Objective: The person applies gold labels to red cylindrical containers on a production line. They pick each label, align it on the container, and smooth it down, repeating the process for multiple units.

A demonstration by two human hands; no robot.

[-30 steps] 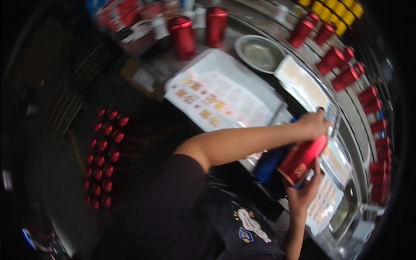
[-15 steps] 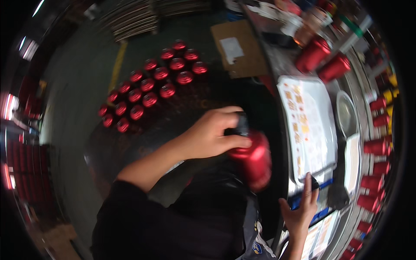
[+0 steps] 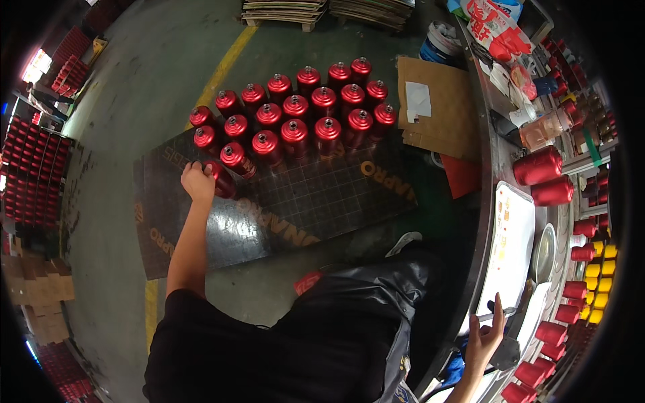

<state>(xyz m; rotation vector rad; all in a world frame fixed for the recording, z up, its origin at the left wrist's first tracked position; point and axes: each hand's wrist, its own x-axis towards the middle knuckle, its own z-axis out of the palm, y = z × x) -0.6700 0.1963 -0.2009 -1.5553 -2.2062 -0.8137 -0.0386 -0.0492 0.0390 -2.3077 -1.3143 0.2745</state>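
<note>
My left hand (image 3: 199, 181) is closed at the top of a red metal bottle (image 3: 222, 183), at the near left end of the rows. The hand partly hides its neck. Several matching red bottles (image 3: 294, 131) with narrow metal necks stand upright in rows on a dark printed board (image 3: 282, 208). On the right, my right hand (image 3: 485, 339) is over the workbench with a thin dark tool (image 3: 496, 314) between its fingers; its kind cannot be made out. Beyond the fingertips lies a white sheet with coloured printed marks (image 3: 505, 248).
Two red cylinders (image 3: 537, 166) lie on the bench beyond the sheet, near a round metal bowl (image 3: 544, 252). Brown cardboard (image 3: 437, 131) leans beside the bench. Stacked flat sheets (image 3: 285, 13) are at the back. More red cylinders (image 3: 551, 334) line the far right.
My left hand has carried the red bottle from beside the bench leftward to the end of the rows. My right hand stays by the printed sheet. The view has turned left.
</note>
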